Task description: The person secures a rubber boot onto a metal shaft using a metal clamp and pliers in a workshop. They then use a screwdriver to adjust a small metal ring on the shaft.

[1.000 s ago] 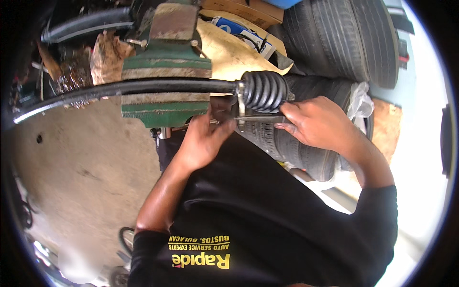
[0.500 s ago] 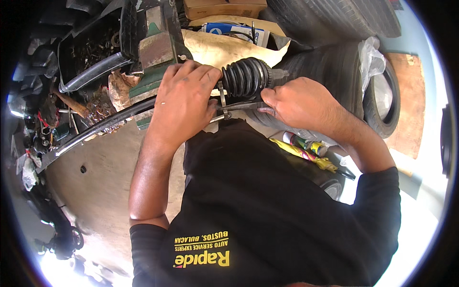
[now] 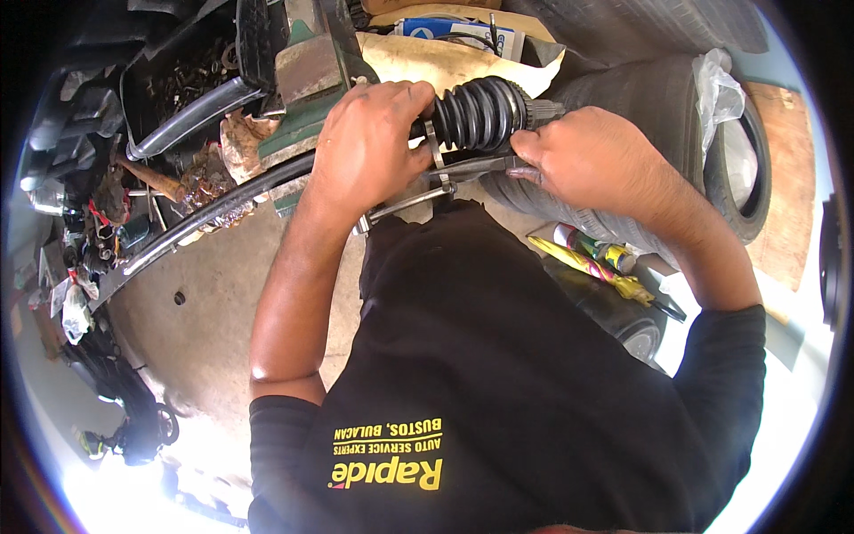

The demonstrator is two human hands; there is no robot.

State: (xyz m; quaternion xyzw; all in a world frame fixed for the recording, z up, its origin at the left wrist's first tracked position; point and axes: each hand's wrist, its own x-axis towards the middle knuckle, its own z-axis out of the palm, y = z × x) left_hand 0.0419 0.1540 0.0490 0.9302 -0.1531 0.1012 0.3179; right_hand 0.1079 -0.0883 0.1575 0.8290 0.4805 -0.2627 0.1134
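Note:
A black axle shaft [image 3: 222,198] lies across a green bench vise [image 3: 302,133], with a ribbed rubber boot [image 3: 476,114] at its right end. A thin metal band [image 3: 436,145] circles the shaft beside the boot. My left hand [image 3: 367,142] is closed over the shaft just left of that band, hiding part of it. My right hand [image 3: 587,160] grips a dark pliers-like tool [image 3: 485,166] under the boot, its jaws reaching to the band; their exact bite is unclear. Below them is a horizontal metal rod [image 3: 409,202], apparently the vise handle.
Stacked tyres [image 3: 623,98] stand at the right beside a plywood board [image 3: 778,240]. Behind the boot lie tan paper [image 3: 418,62] and a blue-white box [image 3: 445,28]. A black tray of small parts [image 3: 191,76] and cluttered tools fill the left. Cans [image 3: 592,249] lie lower right.
My left hand moved from below the shaft up over it beside the boot. The view has shifted, showing more of the left clutter. My right hand still holds the tool.

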